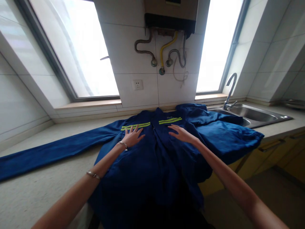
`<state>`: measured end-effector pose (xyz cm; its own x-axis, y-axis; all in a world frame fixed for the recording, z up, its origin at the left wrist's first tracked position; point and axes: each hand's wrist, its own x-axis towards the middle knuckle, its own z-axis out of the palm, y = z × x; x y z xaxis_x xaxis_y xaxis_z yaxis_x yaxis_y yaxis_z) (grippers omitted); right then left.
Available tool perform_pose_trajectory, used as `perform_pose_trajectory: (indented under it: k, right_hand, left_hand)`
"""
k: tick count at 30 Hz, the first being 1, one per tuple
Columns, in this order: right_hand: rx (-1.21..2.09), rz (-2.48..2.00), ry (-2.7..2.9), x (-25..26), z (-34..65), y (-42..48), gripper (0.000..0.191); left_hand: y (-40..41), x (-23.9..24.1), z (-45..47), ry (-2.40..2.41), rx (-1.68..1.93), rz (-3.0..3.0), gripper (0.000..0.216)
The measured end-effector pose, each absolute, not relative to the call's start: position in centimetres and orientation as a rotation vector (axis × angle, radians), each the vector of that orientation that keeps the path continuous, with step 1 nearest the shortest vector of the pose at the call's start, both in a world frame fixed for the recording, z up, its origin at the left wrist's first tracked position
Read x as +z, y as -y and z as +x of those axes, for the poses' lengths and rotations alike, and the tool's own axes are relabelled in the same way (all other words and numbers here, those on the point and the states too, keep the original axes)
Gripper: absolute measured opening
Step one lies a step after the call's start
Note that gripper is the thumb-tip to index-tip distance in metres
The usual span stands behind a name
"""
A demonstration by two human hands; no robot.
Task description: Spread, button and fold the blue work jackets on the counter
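A dark blue work jacket (147, 156) with yellow-green reflective stripes across its chest lies spread on the counter, its lower part hanging toward me over the front edge. One sleeve stretches out far to the left. My left hand (132, 136), fingers spread, is at the jacket's left chest, just below the stripe. Over the other chest panel is my right hand (182, 133), its fingers stretched out and nothing held. Whether either palm presses on the cloth, I cannot tell. More blue cloth (224, 136) lies bunched on the right, reaching over the sink's edge.
At the right, a steel sink (259, 114) with a tall faucet (230, 90) is set into the pale counter (59, 181). A water heater (170, 16) with hoses hangs on the tiled wall between two windows. Drawers (274, 146) are below the counter.
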<state>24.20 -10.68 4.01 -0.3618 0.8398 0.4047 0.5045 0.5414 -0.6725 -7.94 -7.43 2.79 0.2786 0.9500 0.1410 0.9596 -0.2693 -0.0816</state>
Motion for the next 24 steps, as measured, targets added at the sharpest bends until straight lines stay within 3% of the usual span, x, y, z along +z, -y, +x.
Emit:
perform_pose_trajectory:
  k: [7,11,15,20,24]
  right_hand:
    - [0.277,-1.581,2.519,0.3,15.8,2.9,0.067]
    - [0.081,-1.574,2.409,0.2,14.1,1.0,0.069]
    - [0.221,-1.663,2.356,-0.4,13.7,-1.3,0.071]
    - [0.312,-1.701,2.383,-1.5,13.8,-3.5,0.073]
    - [0.315,-1.717,2.374,-1.6,14.1,-5.1,0.074]
  left_hand:
    - [4.0,-1.4,-10.0,1.991,-0.010,-2.510,0.064]
    - [3.0,-1.1,-9.5,2.035,-0.246,-2.367,0.056]
    - [0.1,-0.9,-8.4,1.915,-0.494,-2.148,0.055]
    - [-5.3,-1.8,-7.3,2.043,-0.206,-2.317,0.069]
    - [-8.4,-2.5,-7.1,2.047,-0.060,-2.405,0.069]
